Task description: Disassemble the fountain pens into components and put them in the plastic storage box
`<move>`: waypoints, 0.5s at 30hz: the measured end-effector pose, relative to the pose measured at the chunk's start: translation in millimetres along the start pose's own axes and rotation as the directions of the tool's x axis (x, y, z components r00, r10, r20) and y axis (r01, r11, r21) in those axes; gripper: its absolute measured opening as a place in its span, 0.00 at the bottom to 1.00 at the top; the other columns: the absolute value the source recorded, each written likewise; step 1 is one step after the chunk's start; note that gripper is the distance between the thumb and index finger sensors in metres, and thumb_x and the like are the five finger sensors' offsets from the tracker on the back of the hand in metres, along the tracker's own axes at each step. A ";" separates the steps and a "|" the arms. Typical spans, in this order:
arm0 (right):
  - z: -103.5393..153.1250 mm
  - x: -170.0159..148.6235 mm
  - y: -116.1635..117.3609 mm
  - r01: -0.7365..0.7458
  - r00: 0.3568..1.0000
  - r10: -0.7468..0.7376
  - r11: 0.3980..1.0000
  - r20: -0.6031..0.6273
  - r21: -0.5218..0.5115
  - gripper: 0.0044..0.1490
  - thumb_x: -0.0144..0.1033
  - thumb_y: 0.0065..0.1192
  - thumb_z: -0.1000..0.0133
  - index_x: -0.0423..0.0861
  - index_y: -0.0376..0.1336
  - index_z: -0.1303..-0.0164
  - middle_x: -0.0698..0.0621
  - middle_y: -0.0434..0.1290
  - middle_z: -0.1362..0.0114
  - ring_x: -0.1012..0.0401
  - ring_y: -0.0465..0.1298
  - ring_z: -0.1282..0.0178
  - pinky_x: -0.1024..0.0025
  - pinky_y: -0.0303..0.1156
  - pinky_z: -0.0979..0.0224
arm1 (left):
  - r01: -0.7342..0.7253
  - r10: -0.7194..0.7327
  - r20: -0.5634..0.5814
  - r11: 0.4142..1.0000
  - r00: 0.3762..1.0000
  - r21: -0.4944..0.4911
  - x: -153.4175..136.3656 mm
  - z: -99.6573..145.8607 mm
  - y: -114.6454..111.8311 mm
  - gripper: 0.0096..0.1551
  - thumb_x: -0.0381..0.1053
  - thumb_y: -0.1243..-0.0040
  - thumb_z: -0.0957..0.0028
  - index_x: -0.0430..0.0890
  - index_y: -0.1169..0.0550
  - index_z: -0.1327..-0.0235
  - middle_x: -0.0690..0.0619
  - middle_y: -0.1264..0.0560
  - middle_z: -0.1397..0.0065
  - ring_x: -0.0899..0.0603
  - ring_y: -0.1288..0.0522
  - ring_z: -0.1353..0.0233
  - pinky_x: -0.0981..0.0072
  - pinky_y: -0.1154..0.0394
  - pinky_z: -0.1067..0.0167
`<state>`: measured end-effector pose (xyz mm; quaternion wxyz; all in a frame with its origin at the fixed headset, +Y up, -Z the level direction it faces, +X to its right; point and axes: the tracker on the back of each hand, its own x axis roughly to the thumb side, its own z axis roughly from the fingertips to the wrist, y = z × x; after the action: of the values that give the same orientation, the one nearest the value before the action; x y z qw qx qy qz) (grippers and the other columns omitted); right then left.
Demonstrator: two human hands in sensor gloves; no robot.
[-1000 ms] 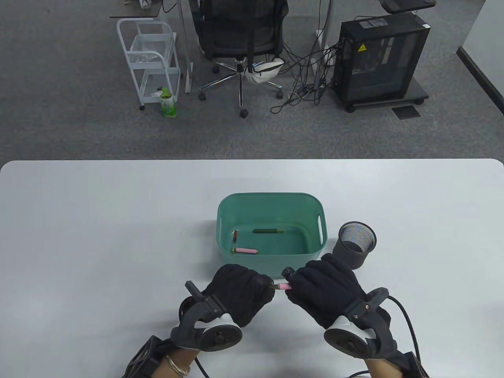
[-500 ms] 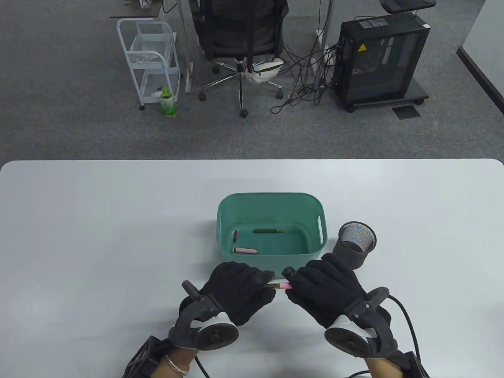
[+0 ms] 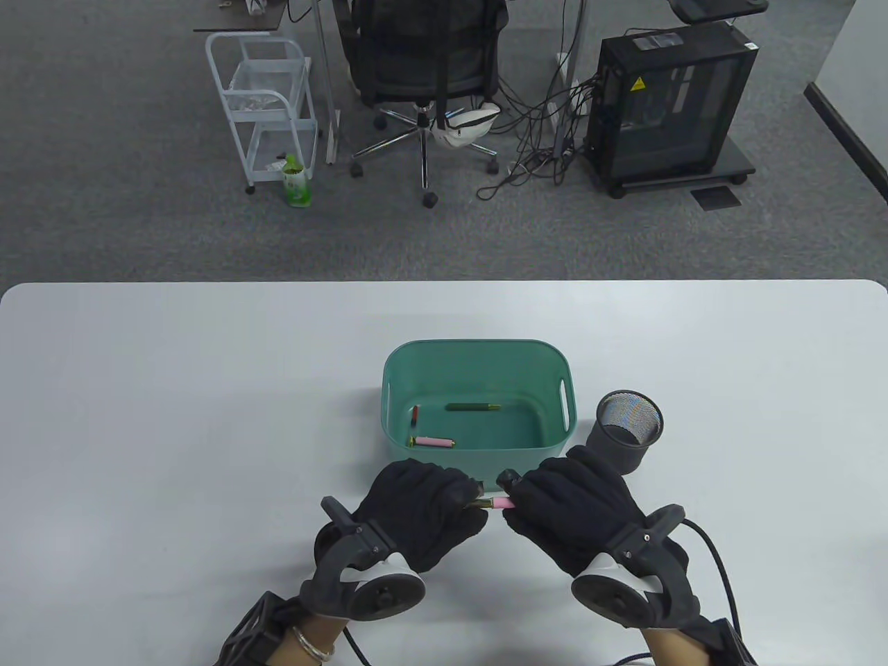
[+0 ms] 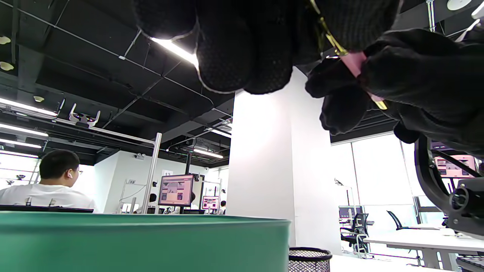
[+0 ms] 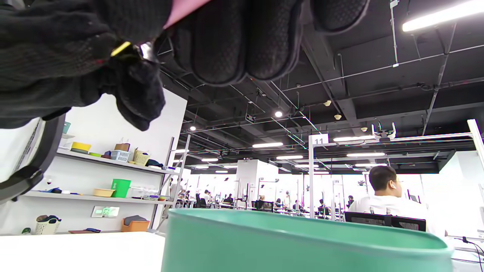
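Both gloved hands hold one pink fountain pen point(image 3: 497, 504) just in front of the green plastic box point(image 3: 477, 347). My right hand point(image 3: 517, 501) grips the pink barrel point(image 4: 355, 64); my left hand point(image 3: 466, 501) pinches the gold-trimmed end point(image 4: 332, 40). Most of the pen is hidden by the fingers. In the box lie a pink part point(image 3: 433, 442), a dark green part point(image 3: 473, 407) and a small red and black part point(image 3: 415, 415).
A black mesh pen cup point(image 3: 628, 429) stands right of the box, close to my right hand. The white table point(image 3: 173, 388) stretches to the left and right. Beyond its far edge stand an office chair point(image 3: 424, 62), a white cart point(image 3: 267, 104) and a computer case point(image 3: 669, 104).
My left hand has shifted slightly at the pen's end and its tracker has moved a little. The right hand and the pen stay where they were.
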<state>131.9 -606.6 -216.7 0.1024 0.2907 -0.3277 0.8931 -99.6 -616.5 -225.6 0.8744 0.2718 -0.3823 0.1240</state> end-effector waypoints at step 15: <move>-0.2 1.4 1.8 -0.002 1.000 0.002 1.000 0.008 0.006 0.28 0.57 0.59 0.42 0.59 0.73 0.35 0.62 0.79 0.39 0.61 0.77 0.33 0.52 0.64 0.20 | -0.037 0.037 0.010 0.999 0.999 -0.019 -2.5 -1.4 -1.9 0.28 0.59 0.58 0.29 0.44 0.14 0.52 0.52 0.12 0.52 0.48 0.15 0.52 0.52 0.23 0.41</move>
<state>130.0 -607.8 -217.0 0.0995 0.2944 -0.3259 0.8929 -99.6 -617.3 -228.9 0.8725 0.2571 -0.3931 0.1349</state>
